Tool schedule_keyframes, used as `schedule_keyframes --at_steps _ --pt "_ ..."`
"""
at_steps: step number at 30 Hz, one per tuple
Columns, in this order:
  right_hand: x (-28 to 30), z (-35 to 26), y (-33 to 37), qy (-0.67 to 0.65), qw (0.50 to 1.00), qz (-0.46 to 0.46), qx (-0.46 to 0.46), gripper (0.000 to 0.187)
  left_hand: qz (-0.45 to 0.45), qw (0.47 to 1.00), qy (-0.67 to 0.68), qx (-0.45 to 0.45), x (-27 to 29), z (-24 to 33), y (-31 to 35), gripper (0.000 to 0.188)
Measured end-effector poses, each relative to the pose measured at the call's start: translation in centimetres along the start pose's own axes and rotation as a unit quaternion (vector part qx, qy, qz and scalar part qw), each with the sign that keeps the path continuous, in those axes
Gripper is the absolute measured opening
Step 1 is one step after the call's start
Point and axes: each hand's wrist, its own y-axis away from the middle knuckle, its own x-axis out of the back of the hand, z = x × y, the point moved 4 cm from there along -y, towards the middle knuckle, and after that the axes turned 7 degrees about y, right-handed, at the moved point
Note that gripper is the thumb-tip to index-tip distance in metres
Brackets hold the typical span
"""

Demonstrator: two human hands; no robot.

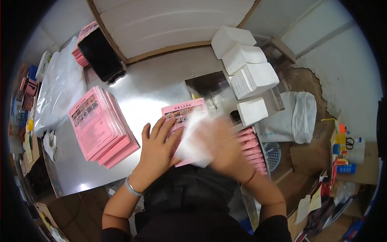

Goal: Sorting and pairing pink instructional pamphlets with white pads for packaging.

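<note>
A pink printed paper [182, 105] with small food pictures lies in front of me on the metal table; whether it is a sheet or a flat bag I cannot tell. My left hand [158, 141] rests on its left side, fingers spread. Over its right side is a white paper napkin [193, 143], smeared by motion. My right hand [225, 149] is blurred too and moves with the napkin in its grasp; its fingertips are hidden. To the left stands a thick stack of the same pink papers [94, 125]. Folded white napkins [254, 78] are piled at the back right.
Pink packets [252, 149] lie in a row right of my right hand. A black phone-like device [100, 54] leans at the back left, beside clear plastic sheeting [62, 88]. Beyond the right edge are a white plastic bag [294, 117], a blue basket [273, 156] and cardboard boxes [310, 155].
</note>
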Motion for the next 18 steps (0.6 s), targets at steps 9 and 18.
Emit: schedule_keyframes --at_steps 9,18 --pt "-4.2 1.1 -3.6 -0.041 0.998 -0.011 -0.039 0.029 0.096 0.995 0.029 -0.026 -1.5 1.0 -0.4 0.042" --pt "2.5 14.2 -2.6 0.247 0.930 0.108 -0.249 0.027 -0.065 0.996 -0.031 0.061 -1.3 0.1 -3.1 0.048"
